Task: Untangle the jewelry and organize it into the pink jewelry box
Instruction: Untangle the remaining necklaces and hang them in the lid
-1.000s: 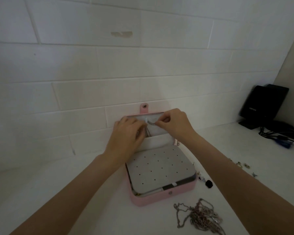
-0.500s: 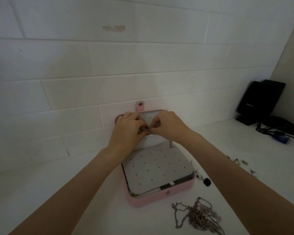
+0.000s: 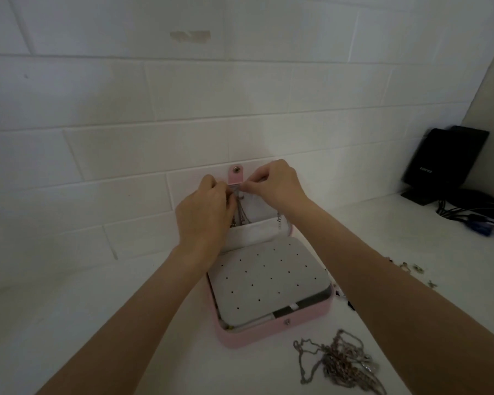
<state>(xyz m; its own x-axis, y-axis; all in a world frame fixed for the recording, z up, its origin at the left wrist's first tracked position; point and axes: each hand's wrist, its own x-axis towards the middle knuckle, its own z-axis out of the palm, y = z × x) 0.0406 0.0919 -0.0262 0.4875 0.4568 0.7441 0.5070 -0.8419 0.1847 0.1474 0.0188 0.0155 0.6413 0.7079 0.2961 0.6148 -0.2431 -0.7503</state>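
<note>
- The pink box [image 3: 271, 332] stands open on the white counter [image 3: 97, 303], its lid [image 3: 257, 232] propped upright against the tiled wall [image 3: 183, 109].
- Both hands work at the top edge of the lid, just under the snap tab [image 3: 235, 174].
- The left hand [image 3: 204, 215] is curled, fingertips pinched on something small at the lid's top; what exactly it grips is hidden by the fingers.
- The right hand [image 3: 277, 185] is likewise closed in a pinch right beside it, thumb and forefinger meeting at the same spot.
- Thin chains [image 3: 240, 212] hang down the inside of the lid from that spot into the lid's pocket [image 3: 257, 238]; this looks like a necklace being fastened to a hook or strap there.
- Done so far, as I judge it: at least one chain hung in the lid.
- The grey perforated insert [image 3: 265, 280] in the box's base shows no pieces on it.
- Left to do: a knotted heap of chains [image 3: 342, 363] lies in front of the box, to its right, not untangled.
- Small loose pieces [image 3: 411, 266] are scattered right of the box, a few more [image 3: 344, 297] just beside its right wall.
- Judged overall, early: most of the jewelry is outside the box.
</note>
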